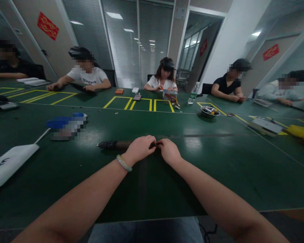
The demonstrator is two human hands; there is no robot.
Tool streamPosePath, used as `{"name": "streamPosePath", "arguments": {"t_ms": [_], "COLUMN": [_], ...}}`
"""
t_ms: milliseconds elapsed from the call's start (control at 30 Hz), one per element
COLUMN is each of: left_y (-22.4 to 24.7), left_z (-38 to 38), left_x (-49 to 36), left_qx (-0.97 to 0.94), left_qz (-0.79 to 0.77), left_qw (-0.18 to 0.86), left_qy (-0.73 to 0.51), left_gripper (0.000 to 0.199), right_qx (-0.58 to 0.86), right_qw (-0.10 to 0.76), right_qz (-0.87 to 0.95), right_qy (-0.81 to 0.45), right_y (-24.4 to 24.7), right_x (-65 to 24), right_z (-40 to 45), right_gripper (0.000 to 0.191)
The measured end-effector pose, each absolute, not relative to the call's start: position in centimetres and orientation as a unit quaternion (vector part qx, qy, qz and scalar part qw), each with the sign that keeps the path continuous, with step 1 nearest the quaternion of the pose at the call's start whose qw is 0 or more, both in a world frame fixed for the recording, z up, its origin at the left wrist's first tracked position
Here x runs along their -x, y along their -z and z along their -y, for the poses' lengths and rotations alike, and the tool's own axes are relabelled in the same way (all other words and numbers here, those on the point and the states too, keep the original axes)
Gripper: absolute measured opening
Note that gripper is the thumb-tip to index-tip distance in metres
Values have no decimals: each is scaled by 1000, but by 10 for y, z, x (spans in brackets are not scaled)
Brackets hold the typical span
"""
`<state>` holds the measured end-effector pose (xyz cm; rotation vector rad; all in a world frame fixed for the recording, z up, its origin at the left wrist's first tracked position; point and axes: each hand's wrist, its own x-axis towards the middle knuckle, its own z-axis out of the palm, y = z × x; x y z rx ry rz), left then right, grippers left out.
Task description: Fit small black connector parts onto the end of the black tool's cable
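Observation:
A dark cylindrical tool (116, 145) with a pointed metal tip at its left end lies on the green table (91, 189). My left hand (143, 147), with a pale bangle at the wrist, is closed around the tool's right end. Right beside it, my right hand (168, 152) pinches at a small dark piece by the same end. The fingertips of both hands nearly meet there. That piece is too small and too hidden by the fingers to make out.
At the left lie a white device (12, 163) with a cable and a blurred blue and white item (68, 125). Farther back stand a metal bowl (210, 112) of small parts and a water bottle (193, 93). Several people sit across the table. A yellow item (301, 133) lies far right.

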<state>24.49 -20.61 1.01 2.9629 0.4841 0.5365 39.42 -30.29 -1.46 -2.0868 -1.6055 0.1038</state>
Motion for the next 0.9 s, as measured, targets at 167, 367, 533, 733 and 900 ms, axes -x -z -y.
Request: {"name": "streamPosePath", "arguments": {"t_ms": [167, 367, 533, 733, 900], "left_y": [-15, -28, -19, -21, -18], "left_z": [212, 232, 235, 226, 221], "left_x": [-244, -236, -231, -226, -225], "left_qx": [-957, -961, -977, -978, -980], "left_qz": [-155, -54, 86, 67, 64], "left_qw": [55, 80, 158, 171, 167], "left_qy": [-237, -258, -116, -96, -84], "left_gripper": [23, 14, 17, 18, 18], "right_qx": [771, 769, 785, 815, 874], "right_qw": [244, 236, 236, 218, 165], "right_qz": [586, 592, 569, 534, 451], "right_qy": [-43, -46, -56, -58, -67], "right_y": [12, 10, 13, 2, 7], "right_x": [-394, -396, -402, -440, -545], "right_z": [301, 303, 294, 307, 387], "right_gripper": [15, 16, 15, 19, 29]}}
